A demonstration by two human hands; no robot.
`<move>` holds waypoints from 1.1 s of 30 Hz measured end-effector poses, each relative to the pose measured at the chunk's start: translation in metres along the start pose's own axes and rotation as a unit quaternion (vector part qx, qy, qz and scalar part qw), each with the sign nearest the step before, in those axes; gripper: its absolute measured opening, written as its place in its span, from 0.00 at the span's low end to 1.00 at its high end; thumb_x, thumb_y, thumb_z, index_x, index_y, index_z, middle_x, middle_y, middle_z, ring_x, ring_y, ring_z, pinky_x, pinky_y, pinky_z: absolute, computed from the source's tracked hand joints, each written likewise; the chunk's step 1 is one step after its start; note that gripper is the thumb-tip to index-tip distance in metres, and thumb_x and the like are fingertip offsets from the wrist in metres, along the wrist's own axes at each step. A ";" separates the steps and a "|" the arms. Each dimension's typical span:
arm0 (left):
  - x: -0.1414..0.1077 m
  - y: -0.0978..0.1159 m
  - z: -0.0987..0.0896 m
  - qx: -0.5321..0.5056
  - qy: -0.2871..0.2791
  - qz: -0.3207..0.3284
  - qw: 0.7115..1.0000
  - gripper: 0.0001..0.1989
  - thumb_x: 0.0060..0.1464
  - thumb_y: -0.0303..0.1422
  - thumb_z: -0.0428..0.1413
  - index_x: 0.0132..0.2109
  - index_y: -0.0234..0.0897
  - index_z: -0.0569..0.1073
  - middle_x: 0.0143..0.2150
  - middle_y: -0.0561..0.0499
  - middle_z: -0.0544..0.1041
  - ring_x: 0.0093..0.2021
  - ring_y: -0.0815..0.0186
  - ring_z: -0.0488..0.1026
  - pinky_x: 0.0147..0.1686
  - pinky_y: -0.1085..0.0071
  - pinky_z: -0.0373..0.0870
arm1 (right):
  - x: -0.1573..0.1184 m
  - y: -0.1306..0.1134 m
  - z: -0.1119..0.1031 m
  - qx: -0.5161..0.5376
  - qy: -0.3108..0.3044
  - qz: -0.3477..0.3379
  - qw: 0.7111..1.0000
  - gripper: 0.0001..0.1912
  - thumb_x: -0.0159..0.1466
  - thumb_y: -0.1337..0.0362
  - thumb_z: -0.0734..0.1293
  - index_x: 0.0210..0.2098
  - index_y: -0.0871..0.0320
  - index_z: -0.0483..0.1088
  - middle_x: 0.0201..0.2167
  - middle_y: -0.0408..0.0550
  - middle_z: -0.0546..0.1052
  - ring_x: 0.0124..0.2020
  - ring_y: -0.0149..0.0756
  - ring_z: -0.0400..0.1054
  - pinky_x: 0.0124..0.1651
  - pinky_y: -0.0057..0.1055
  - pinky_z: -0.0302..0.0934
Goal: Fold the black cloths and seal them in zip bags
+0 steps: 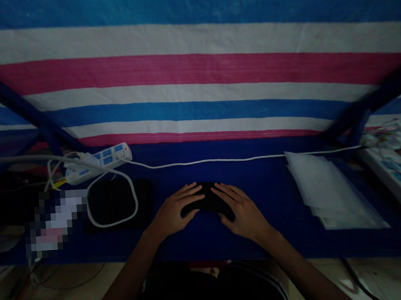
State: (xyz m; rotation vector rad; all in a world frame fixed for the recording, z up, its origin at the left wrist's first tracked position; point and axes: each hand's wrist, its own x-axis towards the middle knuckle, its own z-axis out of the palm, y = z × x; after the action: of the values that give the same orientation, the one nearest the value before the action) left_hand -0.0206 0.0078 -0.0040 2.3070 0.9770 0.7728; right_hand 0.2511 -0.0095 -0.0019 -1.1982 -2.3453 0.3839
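Since the black bundle (pixel 206 198), prob folded cloth, sits mid-table (pixel 206 244) near the edge, it's covered from both sides by the left hand (pixel 172 213) and right hand (pixel 241 210): palms down, fingers spread, no firm grip visible, seemingly to keep it flat. Power strip (pixel 99 163) is far left, papers (pixel 328 192) right, both set clear of the hands.

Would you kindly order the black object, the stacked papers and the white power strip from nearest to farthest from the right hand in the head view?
From the right hand:
1. Black object: under the fingers, centre.
2. Stacked papers: to the right.
3. White power strip: far left.
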 end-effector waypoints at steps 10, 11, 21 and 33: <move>0.006 0.002 -0.002 -0.040 0.022 -0.043 0.998 0.20 0.67 0.34 0.57 0.63 0.43 0.75 0.65 0.44 0.76 0.68 0.55 0.70 0.69 0.46 0.65 | 0.045 0.026 -0.020 0.049 -0.033 -0.057 0.997 0.16 0.63 0.63 0.67 0.48 0.57 0.81 0.48 0.54 0.84 0.49 0.48 0.77 0.54 0.48 0.73; 0.007 0.002 -0.002 -0.043 0.027 -0.048 0.998 0.19 0.67 0.34 0.57 0.63 0.42 0.75 0.64 0.44 0.77 0.68 0.54 0.71 0.68 0.46 0.65 | 0.048 0.029 -0.019 0.065 -0.029 -0.060 0.996 0.15 0.64 0.63 0.66 0.47 0.57 0.81 0.47 0.53 0.84 0.48 0.48 0.77 0.54 0.47 0.73; 0.021 0.006 -0.016 -0.106 0.038 -0.135 0.984 0.18 0.68 0.43 0.54 0.44 0.37 0.83 0.41 0.46 0.84 0.42 0.60 0.80 0.46 0.65 0.75 | 0.043 0.039 -0.018 0.190 -0.011 -0.029 0.981 0.16 0.71 0.54 0.65 0.32 0.54 0.79 0.39 0.50 0.84 0.44 0.44 0.78 0.50 0.42 0.72; 0.052 -0.018 -0.002 -0.150 0.137 -0.194 0.960 0.15 0.64 0.44 0.55 0.39 0.37 0.76 0.32 0.53 0.77 0.33 0.64 0.73 0.34 0.71 0.66 | 0.038 0.041 -0.006 0.183 0.062 0.114 0.974 0.17 0.70 0.50 0.66 0.37 0.55 0.79 0.29 0.45 0.81 0.29 0.41 0.75 0.31 0.33 0.67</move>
State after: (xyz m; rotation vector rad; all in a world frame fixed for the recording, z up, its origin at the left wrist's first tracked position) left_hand 0.0000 0.0584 0.0012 1.7081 1.2849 1.0051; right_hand 0.2627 0.0459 -0.0048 -1.2665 -1.9278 0.7609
